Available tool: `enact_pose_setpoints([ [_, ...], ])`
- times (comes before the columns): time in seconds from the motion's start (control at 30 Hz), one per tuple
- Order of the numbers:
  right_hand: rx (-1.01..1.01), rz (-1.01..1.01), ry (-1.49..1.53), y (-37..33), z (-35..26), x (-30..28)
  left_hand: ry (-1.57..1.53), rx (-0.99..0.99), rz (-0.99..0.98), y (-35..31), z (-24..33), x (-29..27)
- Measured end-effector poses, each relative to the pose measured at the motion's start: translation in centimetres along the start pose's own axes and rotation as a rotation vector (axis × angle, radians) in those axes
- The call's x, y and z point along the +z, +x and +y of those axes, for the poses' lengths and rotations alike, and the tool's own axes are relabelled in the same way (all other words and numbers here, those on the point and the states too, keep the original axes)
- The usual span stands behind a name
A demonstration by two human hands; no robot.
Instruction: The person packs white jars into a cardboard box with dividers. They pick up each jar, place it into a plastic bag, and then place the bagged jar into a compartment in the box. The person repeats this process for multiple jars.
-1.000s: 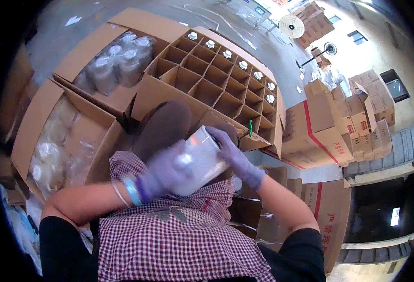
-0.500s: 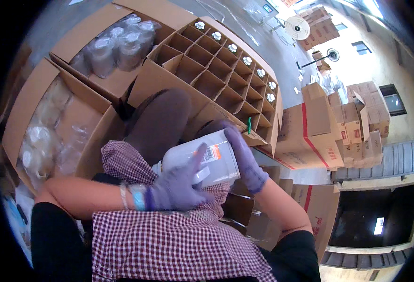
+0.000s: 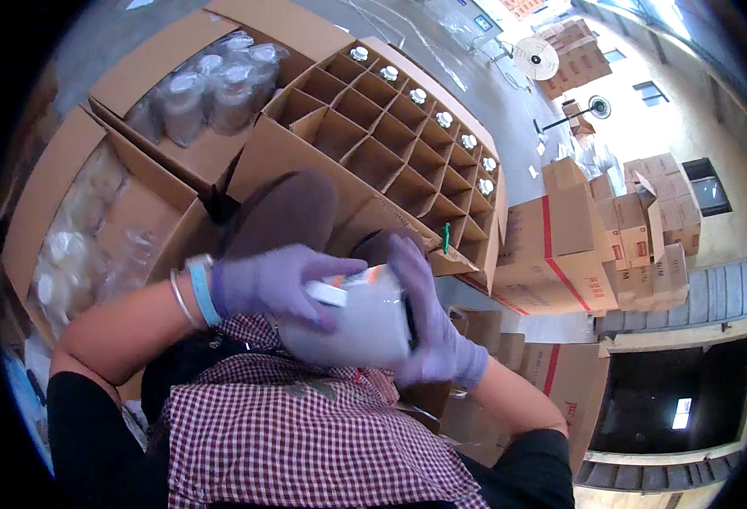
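Observation:
A whitish, cloudy bottle [image 3: 352, 331] with an orange-marked label lies on its side over my lap, against the checked apron [image 3: 297, 450]. My right hand [image 3: 434, 335], in a lilac glove, wraps the bottle's broad right end. My gloved left hand [image 3: 267, 284] is at the bottle's upper left, thumb and fingers closed around a small white block [image 3: 328, 293] beside the label. What this block is, I cannot tell. The bottle's neck is hidden from view.
Beyond my knees stands a divided carton [image 3: 373, 127], with capped bottles [image 3: 418, 96] along its far row and a green object [image 3: 446, 237] near its front corner. Two cartons on the left hold plastic-wrapped bottles [image 3: 187, 102]. Red-striped boxes [image 3: 551, 254] stand at right.
My left hand has moved up and left across the bottle, carrying the white block. The bottle has turned and dropped slightly toward my lap. My right hand has shifted lower around its end.

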State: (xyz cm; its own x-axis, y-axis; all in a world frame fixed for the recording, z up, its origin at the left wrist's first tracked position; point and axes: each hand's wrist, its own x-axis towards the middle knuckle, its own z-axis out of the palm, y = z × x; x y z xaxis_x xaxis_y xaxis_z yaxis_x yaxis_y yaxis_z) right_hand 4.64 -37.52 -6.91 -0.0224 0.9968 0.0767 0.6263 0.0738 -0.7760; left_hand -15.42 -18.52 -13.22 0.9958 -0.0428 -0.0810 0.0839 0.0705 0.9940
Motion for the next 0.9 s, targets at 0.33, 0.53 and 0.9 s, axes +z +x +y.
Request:
enact_pose_setpoints([
  [0.33,0.089,-0.027,0.180,-0.4,3.0,2.0,0.273,-0.168,0.539,-2.2,-0.5,6.0],
  [0.53,0.501,0.442,-0.357,4.1,14.4,-6.5,0.082,-0.032,0.536,-0.9,-1.1,7.6],
  [0.9,0.762,0.083,-0.656,5.5,20.8,-15.0,-0.462,-0.060,0.255,0.3,-1.4,-0.7],
])
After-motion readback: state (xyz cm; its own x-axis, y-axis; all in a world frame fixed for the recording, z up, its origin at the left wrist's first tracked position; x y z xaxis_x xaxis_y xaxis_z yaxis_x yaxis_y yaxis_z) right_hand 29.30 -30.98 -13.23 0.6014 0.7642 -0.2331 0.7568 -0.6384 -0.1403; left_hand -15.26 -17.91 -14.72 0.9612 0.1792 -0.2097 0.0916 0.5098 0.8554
